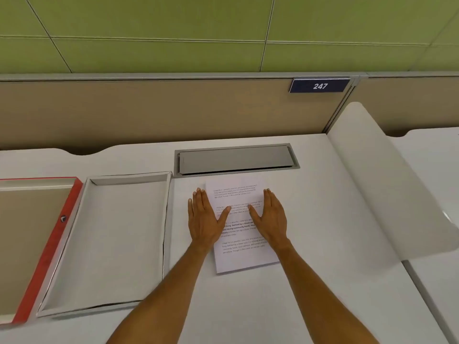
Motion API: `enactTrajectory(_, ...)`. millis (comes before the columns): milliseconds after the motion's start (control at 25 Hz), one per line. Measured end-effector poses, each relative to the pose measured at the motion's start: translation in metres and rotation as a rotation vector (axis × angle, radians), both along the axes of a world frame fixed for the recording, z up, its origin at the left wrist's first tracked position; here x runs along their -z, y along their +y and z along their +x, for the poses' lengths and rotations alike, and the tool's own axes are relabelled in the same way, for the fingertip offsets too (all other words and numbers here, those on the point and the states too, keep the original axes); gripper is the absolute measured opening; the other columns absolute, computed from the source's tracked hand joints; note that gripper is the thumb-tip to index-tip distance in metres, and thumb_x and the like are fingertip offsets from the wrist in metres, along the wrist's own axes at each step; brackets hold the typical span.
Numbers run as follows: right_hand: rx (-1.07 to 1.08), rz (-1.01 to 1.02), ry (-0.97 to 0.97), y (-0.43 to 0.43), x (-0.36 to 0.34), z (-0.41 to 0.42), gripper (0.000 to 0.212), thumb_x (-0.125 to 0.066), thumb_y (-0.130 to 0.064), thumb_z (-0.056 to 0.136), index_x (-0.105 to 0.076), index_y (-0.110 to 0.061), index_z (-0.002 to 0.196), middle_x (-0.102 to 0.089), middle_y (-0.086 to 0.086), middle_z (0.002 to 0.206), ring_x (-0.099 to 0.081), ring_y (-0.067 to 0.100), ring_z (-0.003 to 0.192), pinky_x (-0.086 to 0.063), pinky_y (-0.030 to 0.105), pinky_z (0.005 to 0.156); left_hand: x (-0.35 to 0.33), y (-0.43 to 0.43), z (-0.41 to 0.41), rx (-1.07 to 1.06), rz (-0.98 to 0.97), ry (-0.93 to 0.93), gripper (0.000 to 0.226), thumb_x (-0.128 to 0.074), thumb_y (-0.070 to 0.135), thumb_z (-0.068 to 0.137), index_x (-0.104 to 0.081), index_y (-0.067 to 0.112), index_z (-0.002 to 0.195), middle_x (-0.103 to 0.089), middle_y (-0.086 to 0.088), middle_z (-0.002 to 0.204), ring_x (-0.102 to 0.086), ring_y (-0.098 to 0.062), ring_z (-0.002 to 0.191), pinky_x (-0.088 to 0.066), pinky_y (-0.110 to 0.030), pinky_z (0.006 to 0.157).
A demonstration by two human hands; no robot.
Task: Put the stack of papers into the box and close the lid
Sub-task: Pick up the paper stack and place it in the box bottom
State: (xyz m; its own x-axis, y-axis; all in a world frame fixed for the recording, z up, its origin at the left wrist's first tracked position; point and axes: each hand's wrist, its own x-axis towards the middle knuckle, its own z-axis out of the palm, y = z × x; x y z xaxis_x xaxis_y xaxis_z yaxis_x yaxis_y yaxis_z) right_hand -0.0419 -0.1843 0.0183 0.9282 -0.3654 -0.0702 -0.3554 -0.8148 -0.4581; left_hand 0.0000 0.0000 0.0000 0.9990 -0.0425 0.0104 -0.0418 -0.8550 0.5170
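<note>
A person's two hands lie flat on a stack of papers near the middle of a white desk, toward its back edge. The left hand rests palm down over the stack's left edge, fingers straight and spread, thumb angled inward onto the printed page; part of the hand lies on the bare desk. The right hand lies palm down on the right side of the stack, fingers together and extended, thumb pointing in toward the other thumb. Neither hand is closed around anything: both are flat and pressing on, or resting on, the top sheet (which carries several short blocks of printed text). The stack sits slightly turned against the desk's edges, its far end just in front of a grey cable hatch set into the desk. To the left of the papers, just beside them, stands an open white box, shallow and with nothing visible inside. Touching the box's left side lies its red-edged lid, inner face up, at the desk's left edge. A blue plate reading 247 hangs on the tan partition behind.
</note>
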Motion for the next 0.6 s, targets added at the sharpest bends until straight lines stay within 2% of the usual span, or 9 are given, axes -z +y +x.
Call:
enactTrajectory(200,0.042,0.045,0.095,-0.001,0.007,-0.002,0.088,-0.05,-0.06,0.089,-0.016,-0.013,0.154,-0.024,0.007,0.161,-0.028,0.027,0.147,-0.025,0.04,0.119,0.008,-0.002,-0.009,-0.024,-0.001,0.086,0.106,-0.041,0.077,0.08,-0.011,0.01,0.156,-0.015,-0.011,0.164,-0.016,-0.029,0.152,-0.006,-0.041,0.123)
enactTrajectory(360,0.115,0.046,0.091,0.0,0.001,0.006,0.091,-0.064,-0.056,0.083,-0.025,-0.008,0.149,-0.035,0.013,0.154,-0.037,0.031,0.14,-0.032,0.042,0.114,0.006,-0.003,-0.013,-0.043,-0.01,0.117,0.111,-0.052,0.074,0.078,-0.01,0.006,0.155,-0.017,-0.014,0.163,-0.017,-0.029,0.152,-0.008,-0.04,0.123)
enactTrajectory(440,0.19,0.047,0.133,0.0,-0.004,0.012,0.091,-0.071,-0.055,0.077,-0.032,-0.005,0.142,-0.042,0.015,0.144,-0.042,0.032,0.132,-0.04,0.044,0.106,0.001,-0.01,-0.014,-0.1,-0.018,0.137,0.107,-0.061,0.069,0.076,-0.021,0.005,0.152,-0.029,-0.015,0.158,-0.029,-0.031,0.146,-0.019,-0.04,0.12)
enactTrajectory(520,0.256,0.074,0.173,0.001,-0.007,0.016,0.088,-0.076,-0.055,0.072,-0.039,-0.004,0.133,-0.045,0.017,0.134,-0.044,0.033,0.125,-0.045,0.045,0.097,-0.008,-0.017,-0.012,-0.191,0.016,0.176,0.095,-0.067,0.066,0.072,-0.037,0.007,0.14,-0.045,-0.015,0.143,-0.045,-0.03,0.131,-0.037,-0.042,0.107)
enactTrajectory(600,0.302,0.099,0.205,0.001,-0.008,0.019,0.087,-0.078,-0.055,0.069,-0.041,-0.003,0.128,-0.044,0.017,0.131,-0.044,0.033,0.124,-0.046,0.045,0.095,-0.02,-0.023,-0.007,-0.295,0.009,0.299,0.087,-0.074,0.063,0.069,-0.043,0.007,0.129,-0.049,-0.015,0.133,-0.049,-0.03,0.122,-0.042,-0.043,0.097)
